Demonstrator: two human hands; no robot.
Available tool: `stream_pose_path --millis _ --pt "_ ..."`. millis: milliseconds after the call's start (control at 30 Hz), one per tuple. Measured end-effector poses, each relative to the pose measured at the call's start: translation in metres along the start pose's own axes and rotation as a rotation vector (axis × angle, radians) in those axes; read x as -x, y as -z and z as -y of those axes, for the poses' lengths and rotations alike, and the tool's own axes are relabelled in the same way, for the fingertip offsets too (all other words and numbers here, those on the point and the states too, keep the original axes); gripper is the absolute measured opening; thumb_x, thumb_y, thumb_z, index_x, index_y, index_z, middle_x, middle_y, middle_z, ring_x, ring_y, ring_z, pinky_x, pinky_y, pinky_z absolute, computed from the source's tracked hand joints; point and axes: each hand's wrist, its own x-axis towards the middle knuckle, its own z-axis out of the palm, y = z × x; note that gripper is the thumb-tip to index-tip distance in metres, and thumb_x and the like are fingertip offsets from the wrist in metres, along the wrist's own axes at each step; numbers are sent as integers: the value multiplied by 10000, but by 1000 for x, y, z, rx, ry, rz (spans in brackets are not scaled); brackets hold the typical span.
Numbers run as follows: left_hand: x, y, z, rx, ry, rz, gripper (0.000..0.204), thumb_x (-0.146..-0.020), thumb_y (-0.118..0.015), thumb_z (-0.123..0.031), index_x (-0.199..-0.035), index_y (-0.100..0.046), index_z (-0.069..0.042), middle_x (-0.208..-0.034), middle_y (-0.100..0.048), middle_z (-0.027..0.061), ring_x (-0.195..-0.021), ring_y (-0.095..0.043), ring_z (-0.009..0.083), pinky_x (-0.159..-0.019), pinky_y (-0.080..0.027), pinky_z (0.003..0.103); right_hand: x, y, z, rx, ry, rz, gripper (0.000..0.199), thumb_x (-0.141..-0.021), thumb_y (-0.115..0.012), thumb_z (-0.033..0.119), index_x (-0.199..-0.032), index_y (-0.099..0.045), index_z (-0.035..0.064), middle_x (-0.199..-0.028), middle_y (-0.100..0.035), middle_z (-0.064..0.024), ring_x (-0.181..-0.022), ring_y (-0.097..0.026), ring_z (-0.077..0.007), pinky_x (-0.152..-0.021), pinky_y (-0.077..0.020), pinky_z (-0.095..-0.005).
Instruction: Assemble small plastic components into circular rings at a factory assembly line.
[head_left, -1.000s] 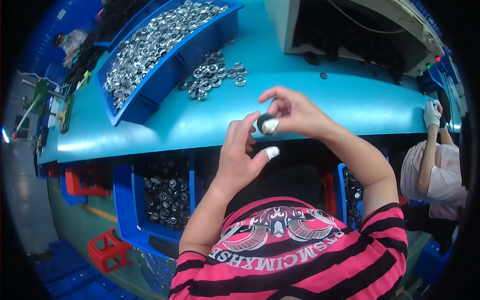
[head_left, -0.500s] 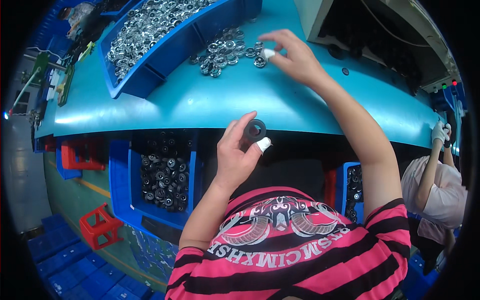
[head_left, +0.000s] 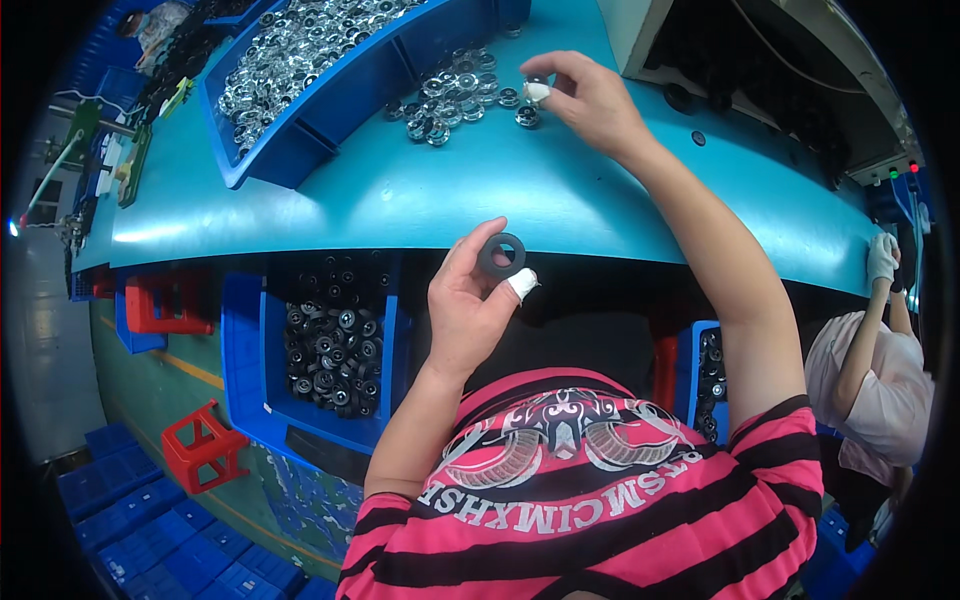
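Note:
My left hand (head_left: 465,305) is closed around a black ring (head_left: 488,257), pinched between thumb and fingers over the table's near edge. White tape wraps that thumb's tip. Farther off, my right hand (head_left: 595,105), also with a white-taped thumb, pinches a small clear-and-black wheel (head_left: 536,79), partly hidden by the fingers. Just below that hand another such wheel (head_left: 527,117) stands on the blue-green table (head_left: 400,205). A loose pile of clear wheels (head_left: 455,95) with dark centres lies to the left of it.
A blue bin (head_left: 290,160) heaped with clear wheels stands at the back left. Below the table edge, a blue crate (head_left: 245,370) holds black wheels. A machine housing (head_left: 640,40) is at the back right. A red stool (head_left: 203,450) stands lower left; a gloved co-worker (head_left: 870,375) sits right.
My right hand has closed its fingers on a small wheel beside the pile. My left hand, still holding the ring, has shifted slightly left, and the ring's face shows more fully.

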Motion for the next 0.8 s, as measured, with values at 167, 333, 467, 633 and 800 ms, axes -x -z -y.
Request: stream_pose_path --millis 167,333,467,633,800 --pt "4 2 -3 -4 13 -1 599 -820 -763 108 -1384 -577 27 -1077 -620 37 -974 -616 92 -873 -545 240 80 13 44 -660 -25 138 343 -931 -740 136 -1241 -651 18 -1124 -682 -40 -1066 -647 -114 -935 -526 -282" --pt "6 -2 0 59 36 48 541 -828 -750 94 -1339 -619 -25 -1119 -604 33 -981 -606 81 -759 -545 216 152 -14 60 -994 -207 225 369 -926 -737 28 -1271 -611 -6 -1168 -631 -33 -1049 -624 -109 -891 -533 -271" --pt "10 -4 2 73 40 61 531 -823 -723 115 -1326 -625 -24 -1075 -600 23 -939 -618 82 -732 -538 214 171 -29 63 -1018 -210 87 334 -924 -734 19 -1238 -630 -27 -1137 -589 -31 -987 -637 -105 -787 -552 -239" --pt "15 -1 1 -41 -10 125 530 -814 -706 127 -1318 -629 -20 -1097 -599 38 -941 -644 101 -731 -548 229 183 -31 58 -971 -273 106 330 -912 -750 27 -1223 -652 -17 -1142 -588 -32 -953 -639 -94 -800 -550 -237" --pt "20 2 4 -17 -22 176 527 -815 -717 121 -1318 -627 -9 -1157 -591 59 -1031 -646 136 -828 -566 262 190 -35 54 -915 -241 94 315 -905 -753 24 -1205 -665 -15 -1126 -597 -33 -954 -639 -91 -813 -547 -232"
